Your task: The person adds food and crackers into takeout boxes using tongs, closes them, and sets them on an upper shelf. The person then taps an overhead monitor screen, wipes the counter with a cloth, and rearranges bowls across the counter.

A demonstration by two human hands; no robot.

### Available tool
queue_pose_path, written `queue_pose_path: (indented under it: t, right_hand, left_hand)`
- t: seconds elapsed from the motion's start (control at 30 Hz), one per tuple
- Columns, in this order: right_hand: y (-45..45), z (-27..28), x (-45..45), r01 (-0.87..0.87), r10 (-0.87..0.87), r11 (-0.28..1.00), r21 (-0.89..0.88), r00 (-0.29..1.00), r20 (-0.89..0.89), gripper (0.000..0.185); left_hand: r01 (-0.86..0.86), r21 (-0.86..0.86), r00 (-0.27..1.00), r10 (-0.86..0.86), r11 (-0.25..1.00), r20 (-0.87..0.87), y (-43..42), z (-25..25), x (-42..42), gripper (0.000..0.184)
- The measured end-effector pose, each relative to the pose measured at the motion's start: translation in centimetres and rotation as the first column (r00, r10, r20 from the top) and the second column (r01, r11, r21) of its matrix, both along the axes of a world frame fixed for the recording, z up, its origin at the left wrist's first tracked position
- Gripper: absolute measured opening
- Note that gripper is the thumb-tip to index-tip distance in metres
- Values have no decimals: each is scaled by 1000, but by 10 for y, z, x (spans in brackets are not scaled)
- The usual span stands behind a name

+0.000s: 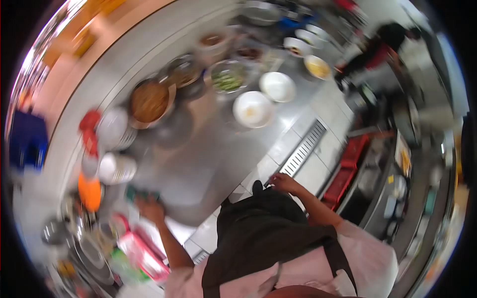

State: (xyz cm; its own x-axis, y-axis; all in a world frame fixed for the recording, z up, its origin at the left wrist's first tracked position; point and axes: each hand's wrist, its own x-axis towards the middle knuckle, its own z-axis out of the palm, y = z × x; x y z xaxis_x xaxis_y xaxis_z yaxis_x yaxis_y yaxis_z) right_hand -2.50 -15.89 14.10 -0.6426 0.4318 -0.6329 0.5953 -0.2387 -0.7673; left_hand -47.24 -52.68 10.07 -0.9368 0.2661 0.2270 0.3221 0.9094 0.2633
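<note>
My left hand (149, 206) reaches down at the left end of the steel counter (194, 174), its fingers on a dark green cloth or scouring pad (135, 192); blur hides its exact kind. Just beyond it stands a stack of white bowls (117, 169). My right hand (284, 183) hangs in front of my dark apron, beyond the counter's edge and above the tiled floor. Its fingers are loosely bent and apart, and nothing shows in them.
Along the counter stand a pot of brown food (150, 102), a bowl of green vegetables (228, 79) and two white bowls, one with yellowish remains (251, 110). A floor drain (305, 149) and red crates (348, 164) lie right. Another person (380, 54) works at the back right.
</note>
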Motion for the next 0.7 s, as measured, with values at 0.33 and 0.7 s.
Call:
queue_pose_path:
  t: [0.33,0.7]
  right_hand:
    - [301,19,-75,576,-594,804,-149,766,-244,63]
    - [388,14,44,172,-309,926,-337,857,-413,35]
  left_hand:
    - [-187,613,372,-522,768,768,295,50,141,52]
    - [-522,704,446,-549,482,707,479,45,223,56]
